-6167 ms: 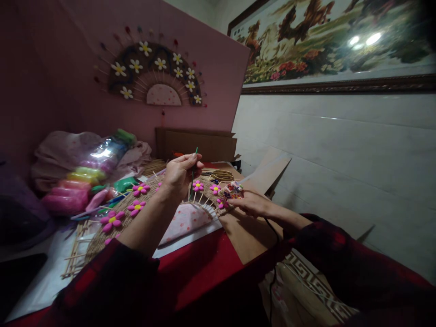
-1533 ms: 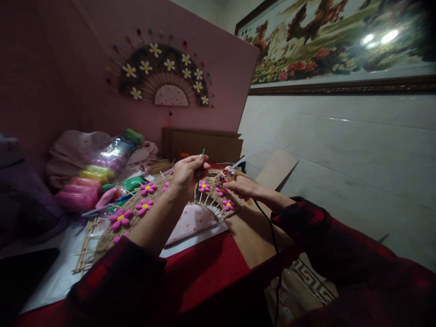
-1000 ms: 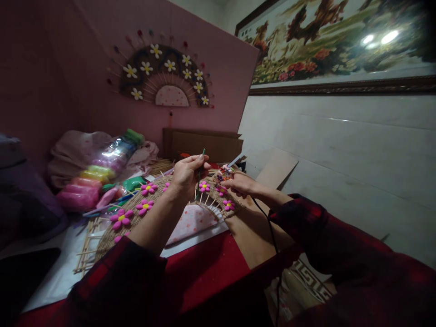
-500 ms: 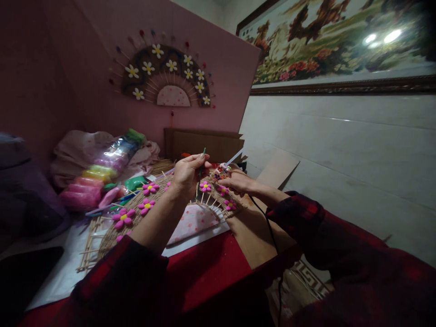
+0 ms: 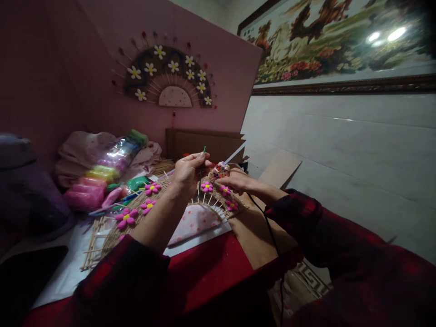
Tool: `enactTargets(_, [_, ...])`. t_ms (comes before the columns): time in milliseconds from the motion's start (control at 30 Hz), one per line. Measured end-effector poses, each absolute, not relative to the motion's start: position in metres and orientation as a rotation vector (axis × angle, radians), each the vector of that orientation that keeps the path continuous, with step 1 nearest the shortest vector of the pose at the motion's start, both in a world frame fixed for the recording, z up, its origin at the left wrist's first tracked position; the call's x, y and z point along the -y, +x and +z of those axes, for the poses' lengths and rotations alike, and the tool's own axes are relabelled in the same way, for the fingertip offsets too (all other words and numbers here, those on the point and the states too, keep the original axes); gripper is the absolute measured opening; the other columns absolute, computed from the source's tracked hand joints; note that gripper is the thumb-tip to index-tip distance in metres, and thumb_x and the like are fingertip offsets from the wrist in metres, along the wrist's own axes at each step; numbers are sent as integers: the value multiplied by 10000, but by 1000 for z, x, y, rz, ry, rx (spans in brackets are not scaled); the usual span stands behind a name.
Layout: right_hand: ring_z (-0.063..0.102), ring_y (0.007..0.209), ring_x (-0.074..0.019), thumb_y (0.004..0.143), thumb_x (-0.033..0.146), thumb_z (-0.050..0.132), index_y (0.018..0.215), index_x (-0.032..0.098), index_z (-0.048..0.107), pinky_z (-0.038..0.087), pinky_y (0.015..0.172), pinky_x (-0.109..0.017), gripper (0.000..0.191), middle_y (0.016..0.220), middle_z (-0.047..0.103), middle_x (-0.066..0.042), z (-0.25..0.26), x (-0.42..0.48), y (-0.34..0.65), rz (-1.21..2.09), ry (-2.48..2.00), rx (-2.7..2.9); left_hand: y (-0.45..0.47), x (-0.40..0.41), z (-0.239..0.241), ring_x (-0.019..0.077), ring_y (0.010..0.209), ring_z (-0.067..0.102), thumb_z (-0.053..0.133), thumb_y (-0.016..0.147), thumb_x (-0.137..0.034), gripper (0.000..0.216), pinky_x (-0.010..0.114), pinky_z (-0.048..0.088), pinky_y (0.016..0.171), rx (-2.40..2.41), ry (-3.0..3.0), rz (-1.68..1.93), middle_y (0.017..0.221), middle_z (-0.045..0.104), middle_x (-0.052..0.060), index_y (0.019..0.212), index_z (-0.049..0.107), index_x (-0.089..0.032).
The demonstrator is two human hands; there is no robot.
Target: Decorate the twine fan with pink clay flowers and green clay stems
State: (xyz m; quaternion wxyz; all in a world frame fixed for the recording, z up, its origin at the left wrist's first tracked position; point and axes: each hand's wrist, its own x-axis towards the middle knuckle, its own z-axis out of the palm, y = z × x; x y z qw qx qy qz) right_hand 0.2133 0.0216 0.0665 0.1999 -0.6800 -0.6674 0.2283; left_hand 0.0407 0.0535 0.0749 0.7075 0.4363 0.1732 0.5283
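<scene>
My left hand [image 5: 189, 175] pinches a thin green strand [image 5: 200, 181] upright between thumb and fingers. The strand hangs down over a twine-wrapped, fan-shaped craft piece [image 5: 163, 195] with pink clay flowers [image 5: 126, 218], thin sticks and a dotted pink half-round base [image 5: 195, 222]. My right hand [image 5: 238, 180] is wrapped around a hot glue gun [image 5: 219, 171] with a patterned body. A pale glue stick [image 5: 235, 152] sticks out of its back, and a black cord [image 5: 267, 222] trails below. The gun's nozzle is hidden near my left fingers.
Packs of coloured clay [image 5: 102, 175] and pink cloth [image 5: 81, 145] lie at the left, beside a purple container [image 5: 29, 186]. A dark flat object [image 5: 34, 272] lies front left on the red table [image 5: 204, 263]. A finished fan [image 5: 170, 75] stands out on the pink panel behind.
My right hand has brought the glue gun slightly left, closer to my left hand. The left hand keeps its pinch on the green strand. The whole view has shifted a little.
</scene>
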Motion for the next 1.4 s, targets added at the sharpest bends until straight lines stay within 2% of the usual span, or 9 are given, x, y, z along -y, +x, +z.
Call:
enactTargets(267, [400, 407, -69, 733, 394, 538, 599, 170, 469, 291, 335, -176, 270, 500, 459, 22, 73, -21, 206, 629, -1833, 1899, 39, -52, 78, 87, 482, 546, 699, 683, -190, 117, 210, 432, 506, -382, 949, 1189, 543, 604, 10, 733, 642, -101])
enactTargets(500, [413, 424, -77, 734, 383, 540, 623, 175, 471, 334, 355, -182, 246, 527, 479, 17, 78, -23, 198, 638, -1823, 1909, 39, -53, 78, 79, 474, 534, 679, 692, -179, 102, 209, 430, 511, -380, 943, 1198, 540, 602, 7, 740, 643, -98])
enactTargets(767, [418, 446, -82, 736, 384, 546, 600, 168, 467, 329, 370, -178, 267, 511, 472, 16, 76, -25, 198, 600, -1784, 1932, 40, -47, 84, 78, 459, 521, 672, 709, -169, 84, 203, 415, 488, -441, 913, 1214, 526, 583, 2, 722, 631, -96])
enactTargets(1133, [403, 432, -71, 743, 389, 531, 618, 164, 495, 312, 356, -177, 260, 532, 492, 10, 78, -24, 198, 608, -1803, 1965, 38, -52, 79, 81, 473, 537, 722, 675, -215, 146, 201, 425, 494, -413, 936, 1189, 543, 596, 1, 735, 640, -111])
enactTargets(1400, [405, 423, -76, 727, 383, 542, 603, 176, 445, 326, 350, -184, 260, 517, 460, 19, 82, -22, 196, 613, -1813, 1955, 38, -50, 82, 78, 465, 531, 674, 711, -171, 83, 201, 429, 494, -410, 923, 1197, 537, 596, 7, 733, 636, -100])
